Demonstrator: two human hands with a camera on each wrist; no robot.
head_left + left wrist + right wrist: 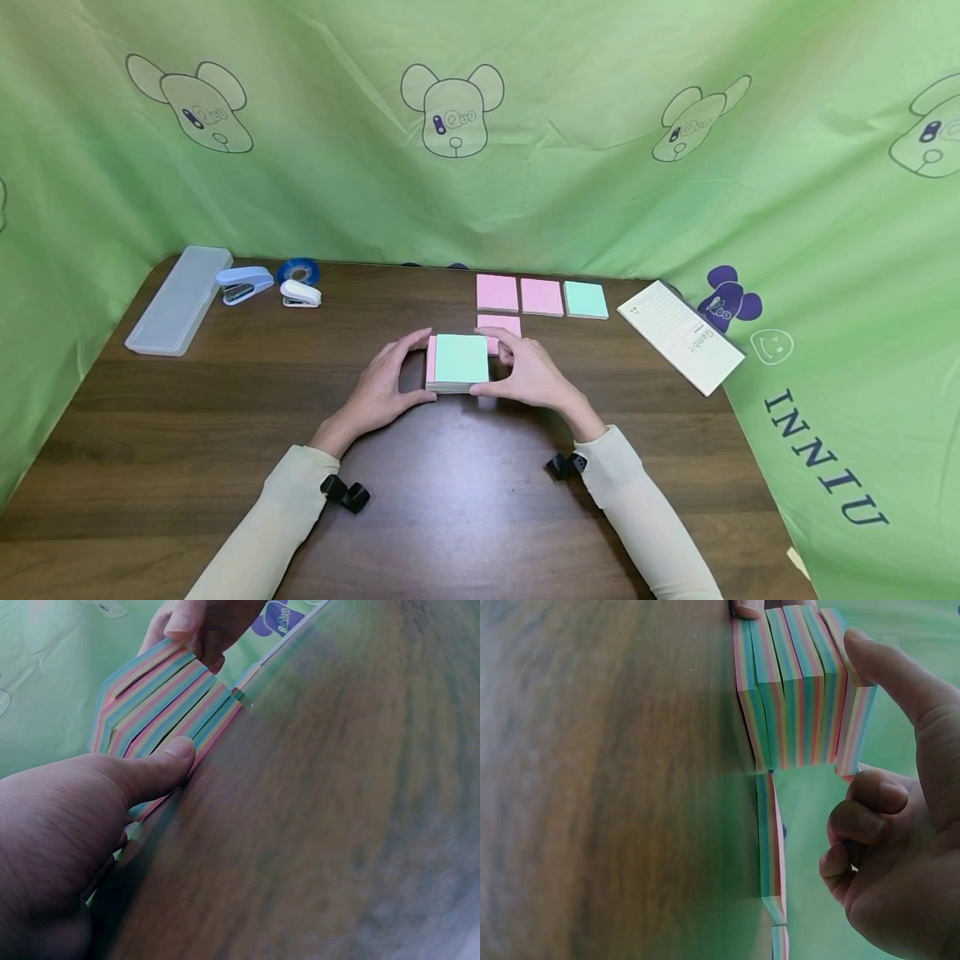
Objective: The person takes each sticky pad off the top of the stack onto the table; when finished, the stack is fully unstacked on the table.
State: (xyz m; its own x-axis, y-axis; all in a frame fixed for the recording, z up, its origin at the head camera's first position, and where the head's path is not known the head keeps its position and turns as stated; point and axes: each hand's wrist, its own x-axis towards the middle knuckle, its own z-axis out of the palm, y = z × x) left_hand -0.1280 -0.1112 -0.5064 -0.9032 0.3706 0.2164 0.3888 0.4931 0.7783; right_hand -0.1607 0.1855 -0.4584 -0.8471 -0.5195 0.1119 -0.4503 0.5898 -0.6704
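Note:
A stack of sticky note pads (pixel 799 712) stands on the wooden table, its edges striped pink, yellow, green and blue. On top lies a mint-faced pad (pixel 461 358), slightly offset to the right, so a pink strip shows along the left. My left hand (pixel 382 387) grips the stack's left side, thumb (pixel 176 750) on the near edges of the lower pads. My right hand (pixel 532 371) pinches the top pad at its right side between thumb (pixel 889 671) and a forefinger on the far edge; its other fingers curl beside the stack.
Behind the stack lie pink pads (pixel 497 293) and a mint pad (pixel 586 300); another pink pad (pixel 498 322) is partly behind my right hand. A notepad (pixel 682 337) lies right. Back left are a translucent case (pixel 180 302), blue stapler (pixel 245 282), white stapler (pixel 301 293) and blue tape (pixel 297 271).

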